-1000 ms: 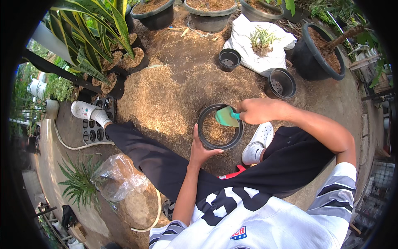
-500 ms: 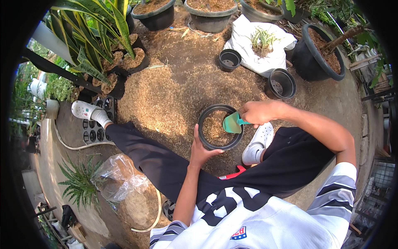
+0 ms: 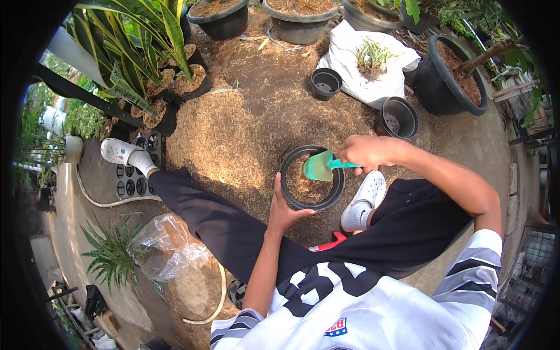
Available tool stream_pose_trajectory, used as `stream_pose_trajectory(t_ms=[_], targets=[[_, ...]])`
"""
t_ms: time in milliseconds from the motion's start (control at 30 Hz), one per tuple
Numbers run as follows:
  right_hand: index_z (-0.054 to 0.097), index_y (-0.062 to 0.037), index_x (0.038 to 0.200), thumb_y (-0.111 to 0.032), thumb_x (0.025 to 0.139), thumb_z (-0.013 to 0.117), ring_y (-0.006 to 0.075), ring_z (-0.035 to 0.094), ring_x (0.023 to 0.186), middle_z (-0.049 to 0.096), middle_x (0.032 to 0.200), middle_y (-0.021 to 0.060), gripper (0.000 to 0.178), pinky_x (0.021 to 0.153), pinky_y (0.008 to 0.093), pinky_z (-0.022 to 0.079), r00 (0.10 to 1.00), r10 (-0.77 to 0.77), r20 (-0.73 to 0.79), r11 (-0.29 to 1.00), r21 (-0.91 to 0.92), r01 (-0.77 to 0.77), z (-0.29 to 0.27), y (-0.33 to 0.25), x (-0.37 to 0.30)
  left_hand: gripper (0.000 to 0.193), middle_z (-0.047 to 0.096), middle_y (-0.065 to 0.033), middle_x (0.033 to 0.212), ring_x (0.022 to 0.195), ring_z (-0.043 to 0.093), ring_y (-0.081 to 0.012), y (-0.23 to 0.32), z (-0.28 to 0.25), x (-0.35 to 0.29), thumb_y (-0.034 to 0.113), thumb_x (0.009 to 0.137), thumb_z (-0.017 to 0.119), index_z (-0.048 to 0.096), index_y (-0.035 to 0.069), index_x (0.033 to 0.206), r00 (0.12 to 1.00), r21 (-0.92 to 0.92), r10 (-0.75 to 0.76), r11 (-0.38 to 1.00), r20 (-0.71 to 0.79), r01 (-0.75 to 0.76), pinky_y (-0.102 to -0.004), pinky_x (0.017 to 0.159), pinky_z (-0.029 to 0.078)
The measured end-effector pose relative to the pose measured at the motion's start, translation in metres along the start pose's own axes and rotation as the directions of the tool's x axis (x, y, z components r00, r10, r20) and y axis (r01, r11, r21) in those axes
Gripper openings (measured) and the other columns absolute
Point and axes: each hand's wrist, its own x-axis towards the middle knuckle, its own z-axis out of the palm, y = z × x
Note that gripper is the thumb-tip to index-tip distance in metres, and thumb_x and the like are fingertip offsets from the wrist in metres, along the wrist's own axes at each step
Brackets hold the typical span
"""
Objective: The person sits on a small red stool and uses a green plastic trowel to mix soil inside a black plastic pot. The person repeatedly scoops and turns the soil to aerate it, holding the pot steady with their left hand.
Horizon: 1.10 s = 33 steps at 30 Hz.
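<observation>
A round black plant pot [image 3: 337, 197] stands on the ground between my legs, with brown soil mix [image 3: 305, 189] inside. My left hand [image 3: 284, 211] braces it at the near left side, thumb and fingers spread around the outer wall. In my right hand [image 3: 363, 153] is the handle of a green hand trowel [image 3: 318, 167], gripped from the pot's far right side. The trowel's blade lies over the pot's opening, above the soil; whether it touches the soil I cannot tell.
Two empty black pots [image 3: 325, 84] [image 3: 396, 118] stand ahead, beside a white sack [image 3: 344, 64] bearing a small striped plant [image 3: 372, 55]. Large potted plants line the back. A red-handled tool [image 3: 328, 242] lies near my right thigh. Left are a black tray [image 3: 129, 186], a clear plastic bag [image 3: 169, 248] and a hose [image 3: 223, 294].
The trowel has moved left from the pot's right rim to over its middle, its blade now turned more level. My left hand stays on the pot.
</observation>
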Motion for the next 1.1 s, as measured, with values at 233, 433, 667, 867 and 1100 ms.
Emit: stream_pose_trajectory(t_ms=[233, 433, 667, 867, 1100], targets=[[0.067, -0.0019, 0.108, -0.021, 0.102, 0.049, 0.007, 0.039, 0.046, 0.056, 0.067, 0.0006, 0.028, 0.039, 0.0288, 0.031, 0.998, -0.034, 0.055, 0.994, 0.104, 0.028, 0.013, 0.021, 0.019, 0.157, 0.039, -0.0303, 0.16, 0.144, 0.049, -0.0436, 0.002, 0.001, 0.001, 0.045, 0.054, 0.104, 0.001, 0.013, 0.168, 1.0, -0.061, -0.019, 0.998, 0.013, 0.02, -0.0512, 0.12, 0.041], [0.069, -0.003, 0.109, -0.024, 0.101, 0.05, 0.0079, 0.042, 0.047, 0.058, 0.07, 0.0026, 0.03, 0.043, 0.0289, 0.036, 0.999, -0.029, -0.031, 0.996, -0.09, 0.026, -0.007, -0.006, -0.012, 0.158, 0.04, -0.0306, 0.16, 0.143, 0.05, -0.0446, -0.002, 0.0, 0.0, 0.047, 0.053, 0.103, 0.0, 0.013, 0.168, 1.0, 0.031, -0.008, 0.999, -0.003, 0.008, -0.0515, 0.12, 0.042], [0.063, 0.0015, 0.081, -0.017, 0.09, 0.049, 0.0132, 0.045, 0.048, 0.059, 0.069, 0.0055, 0.025, 0.04, 0.0336, 0.033, 0.999, 0.012, -0.045, 0.999, -0.051, -0.015, 0.015, 0.021, 0.015, 0.158, 0.044, -0.0305, 0.157, 0.143, 0.051, -0.043, 0.003, 0.003, 0.003, 0.047, 0.053, 0.103, 0.0, 0.012, 0.168, 1.0, -0.052, -0.01, 0.999, 0.009, 0.011, -0.0505, 0.119, 0.043], [0.065, -0.0026, 0.104, -0.02, 0.101, 0.049, 0.0061, 0.036, 0.043, 0.055, 0.068, 0.0027, 0.024, 0.037, 0.0273, 0.028, 0.999, -0.046, 0.019, 0.968, 0.246, 0.04, -0.005, -0.002, -0.001, 0.158, 0.044, -0.03, 0.158, 0.142, 0.051, -0.0426, -0.002, -0.001, -0.001, 0.046, 0.053, 0.104, 0.0, 0.012, 0.168, 1.0, -0.001, -0.014, 1.0, -0.001, 0.014, -0.0498, 0.119, 0.043], [0.065, -0.0003, 0.094, -0.019, 0.097, 0.049, 0.0083, 0.04, 0.044, 0.058, 0.068, 0.0049, 0.025, 0.036, 0.0298, 0.028, 1.0, 0.019, -0.011, 0.995, 0.099, -0.018, 0.0, 0.013, 0.007, 0.157, 0.045, -0.0295, 0.157, 0.141, 0.053, -0.0416, 0.004, 0.002, 0.003, 0.044, 0.055, 0.104, 0.0, 0.013, 0.168, 1.0, -0.086, -0.014, 0.996, 0.015, 0.015, -0.0494, 0.118, 0.045]])
